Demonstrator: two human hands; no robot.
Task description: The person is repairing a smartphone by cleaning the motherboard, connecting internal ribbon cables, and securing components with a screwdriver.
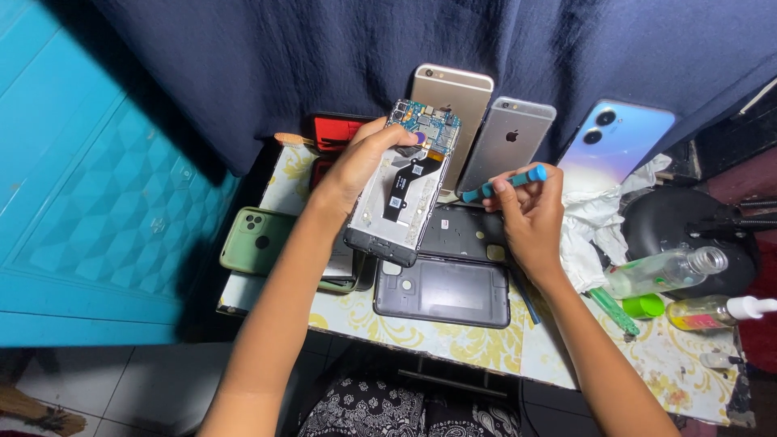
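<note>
My left hand (363,166) holds an opened phone (402,184) with its back cover off, tilted upright above the table. Its blue circuit board and a black flex cable show. My thumb presses near the board at the top. My right hand (530,218) grips a blue screwdriver (503,184), whose tip points left toward the opened phone's right edge. Under both hands lies a dark grey phone back cover (443,290) on the small table (453,336).
A gold phone (453,91), a silver phone (513,137) and a light blue phone (617,133) lean against a dark blue cloth (405,40). A green phone (255,240) lies left. Clear bottles (665,271), a green cap (643,306) and white tissue (591,222) crowd the right.
</note>
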